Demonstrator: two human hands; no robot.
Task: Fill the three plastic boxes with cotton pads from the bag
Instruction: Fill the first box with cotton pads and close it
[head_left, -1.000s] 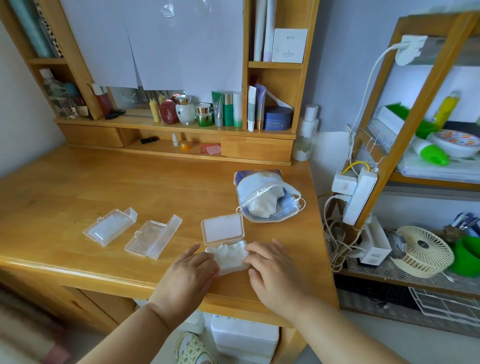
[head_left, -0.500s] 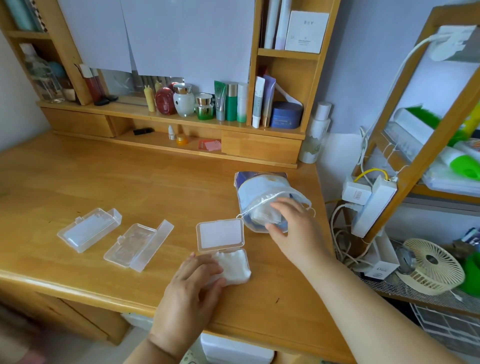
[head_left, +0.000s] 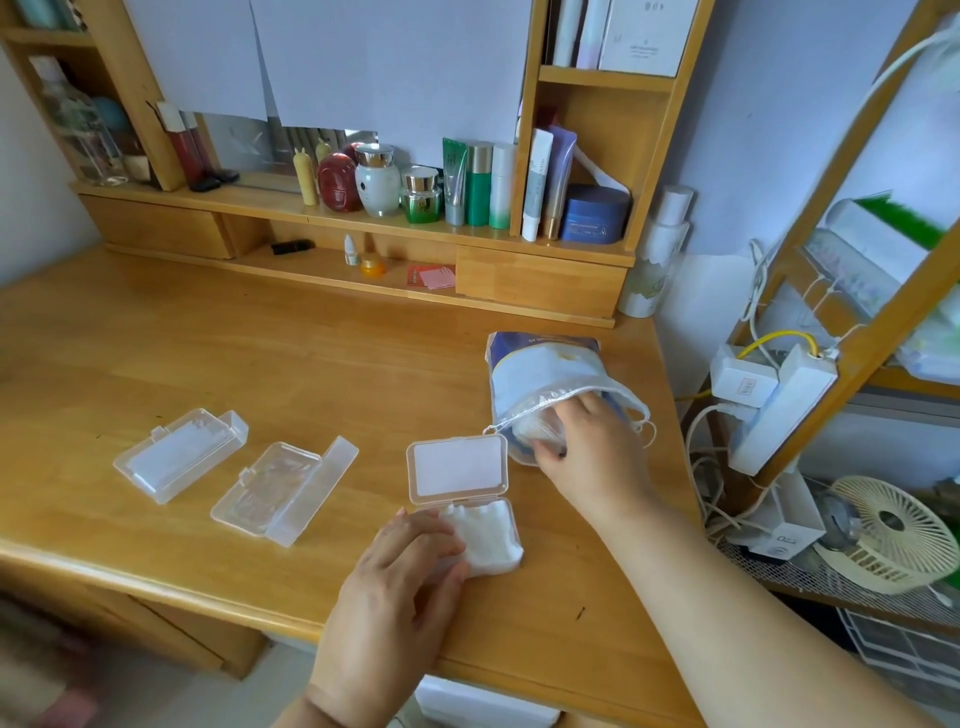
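Right hand: reached into the mouth of the bag, fingers curled around white pads inside; grasp partly veiled by the clear plastic.
Left hand: laid flat, fingers spread, pressing on the left edge of the filled box; clenched on nothing.
Filled box: near the front edge of the bench, lid standing open behind it, white cotton pads heaped over the rim.
Middle box: open, clear, nothing inside, left of the filled box.
Far-left box: open, beside the middle box; contents hard to tell.
Bag: lying on the bench just right of and behind the filled box, drawstring mouth open toward the person.
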